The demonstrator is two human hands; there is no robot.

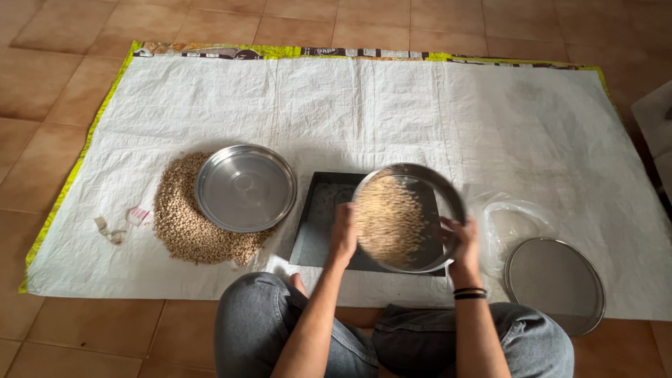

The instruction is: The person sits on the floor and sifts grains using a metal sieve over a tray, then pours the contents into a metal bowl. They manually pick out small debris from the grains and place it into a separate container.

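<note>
one head-worn view looks steeply down and forward from just above the sitter's knees, close over the white woven mat point(392, 105) on the tiled floor.

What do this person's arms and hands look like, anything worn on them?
Both forearms are bare, with no sleeves in view. The right wrist carries two thin dark bands. The left hand and the right hand wear no gloves; rings, if any, are too small to tell. Grey jeans cover the legs below.
</note>
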